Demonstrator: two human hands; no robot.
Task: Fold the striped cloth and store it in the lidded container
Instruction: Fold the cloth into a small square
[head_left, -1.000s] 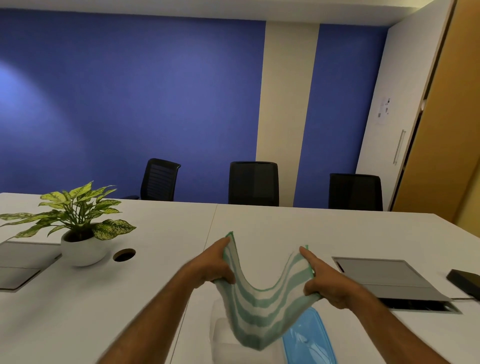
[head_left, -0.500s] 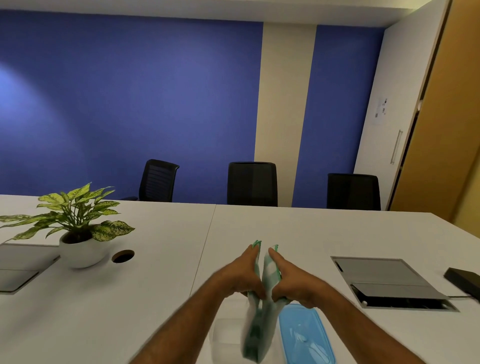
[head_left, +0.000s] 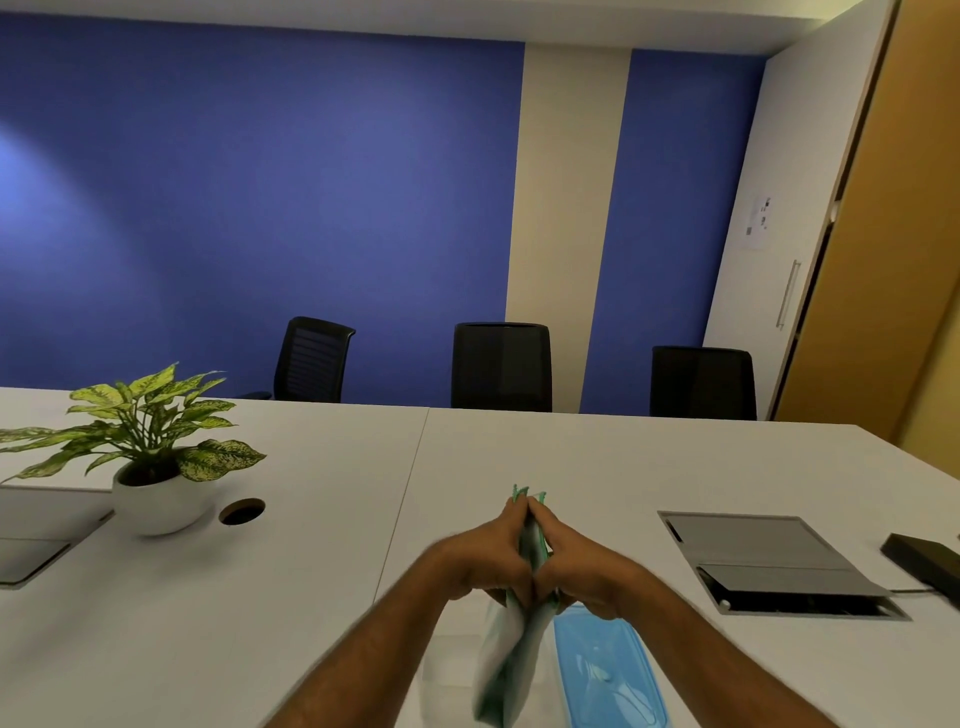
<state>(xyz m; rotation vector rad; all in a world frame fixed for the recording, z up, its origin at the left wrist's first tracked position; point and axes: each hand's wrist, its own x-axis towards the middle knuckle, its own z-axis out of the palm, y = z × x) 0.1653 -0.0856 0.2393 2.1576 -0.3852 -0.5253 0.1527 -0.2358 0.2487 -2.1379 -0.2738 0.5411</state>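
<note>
Now both hands pinch the striped cloth (head_left: 519, 660) shut in mid-air above the container.

Left hand (head_left: 485, 558) and right hand (head_left: 582, 566) press palm to palm, each grip closed on the cloth's top corners, whose green edges peek out just above the fingertips. Below the hands the cloth hangs limp and doubled, over the clear container (head_left: 449, 670) and just left of its blue lid (head_left: 608, 670), both on the white surface (head_left: 571, 457). It looks light, soft and floppy; taking it by the corners and the fold line probably keeps the layers aligned.
</note>
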